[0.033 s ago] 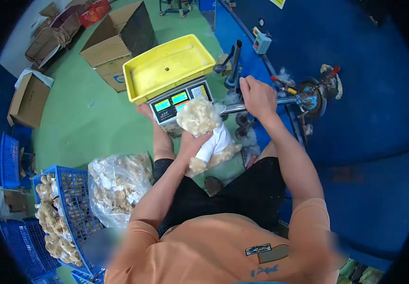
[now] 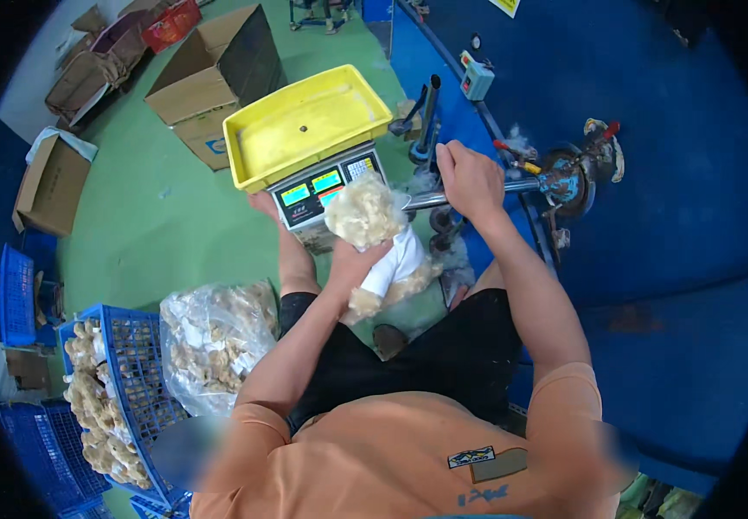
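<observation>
A plush toy (image 2: 365,214) with pale curly fur and a white shirt hangs over my thighs. My left hand (image 2: 358,266) is closed around its middle, gripping the shirt and body. The toy's fluffy upper end meets the tip of a shiny metal tube (image 2: 430,200); whether the tip goes inside is hidden. My right hand (image 2: 475,180) is closed on that tube, a short way from the toy, its fingertips out of sight. Just beyond the toy stands a scale (image 2: 309,208) with lit displays, bearing a yellow tray (image 2: 248,169) that has a small dark spot in its middle.
At my left are a blue crate (image 2: 138,346) of plush pieces and a clear bag (image 2: 185,381) of more. A cardboard box (image 2: 201,117) stands beyond. The tube leads to a blue fitting (image 2: 564,182) on a blue machine panel (image 2: 651,259); a control box (image 2: 477,80) sits above.
</observation>
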Demonstrator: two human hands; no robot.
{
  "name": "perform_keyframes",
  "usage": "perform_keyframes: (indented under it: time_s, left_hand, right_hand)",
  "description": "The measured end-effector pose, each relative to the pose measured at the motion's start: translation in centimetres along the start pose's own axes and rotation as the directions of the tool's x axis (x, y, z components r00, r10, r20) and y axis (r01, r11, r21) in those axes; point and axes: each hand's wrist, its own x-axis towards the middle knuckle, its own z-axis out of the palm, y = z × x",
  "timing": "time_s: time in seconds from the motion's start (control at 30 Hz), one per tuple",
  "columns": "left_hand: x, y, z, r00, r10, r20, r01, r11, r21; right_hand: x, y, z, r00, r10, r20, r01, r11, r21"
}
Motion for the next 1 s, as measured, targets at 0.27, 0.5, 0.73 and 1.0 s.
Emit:
perform_keyframes:
  time_s: [0.27, 0.5, 0.73, 1.0]
  left_hand:
    - [2.8, 3.8, 5.0, 0.908, 0.417, 0.035, -0.41, 0.87, 0.273]
    - [3.1, 7.8, 3.7, 0.887, 0.41, 0.213, -0.429, 0.561, 0.708]
    - [1.5, 4.2, -0.6, 0.841, 0.534, 0.086, -0.533, 0.794, 0.292]
    - [-4.3, -0.2, -5.1, 0.801, 0.586, -0.125, -0.471, 0.745, 0.473]
  right_hand:
    - [0.1, -0.6, -0.2, 1.0, 0.024, 0.001, -0.024, 1.0, 0.013]
    - [0.2, 0.2, -0.3, 0.998, 0.04, 0.045, -0.041, 0.999, 0.02]
    - [-2.4, -2.8, -1.9, 0.971, 0.231, 0.062, -0.183, 0.551, 0.814]
    - [-11.0, -10.3, -3.0, 0.572, -0.367, 0.734, -0.784, 0.017, 0.62]
